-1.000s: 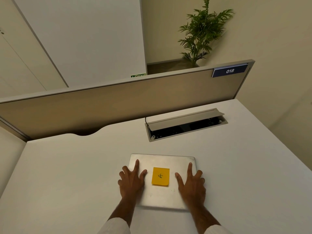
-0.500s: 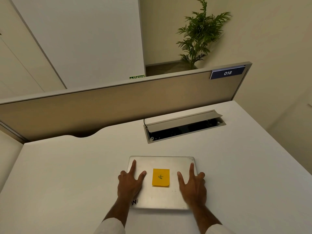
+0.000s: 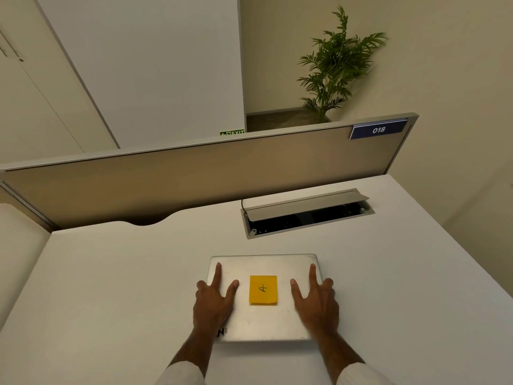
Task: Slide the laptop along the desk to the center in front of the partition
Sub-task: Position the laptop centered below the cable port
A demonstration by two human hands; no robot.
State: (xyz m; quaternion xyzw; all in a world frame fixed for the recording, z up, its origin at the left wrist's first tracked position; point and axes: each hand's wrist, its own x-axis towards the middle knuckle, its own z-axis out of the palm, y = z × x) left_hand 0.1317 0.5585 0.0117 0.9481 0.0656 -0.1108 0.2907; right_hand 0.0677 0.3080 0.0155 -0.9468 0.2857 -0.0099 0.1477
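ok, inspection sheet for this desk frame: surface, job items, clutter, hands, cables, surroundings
Surface: white desk, bare apart from the items below.
Job's things: closed silver laptop lying flat, short of the partition; yellow sticky note on its lid.
Clutter: nothing seen.
Hands: left hand and right hand flat on the lid, fingers spread, either side of the note.
Cables: one dark cable at the open cable hatch.
Surroundings: potted plant, number plate 018.

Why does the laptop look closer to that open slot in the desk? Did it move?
Cannot tell. The gap between the laptop and the cable slot looks almost unchanged; the head camera shifted slightly. Both hands lie flat on its lid.
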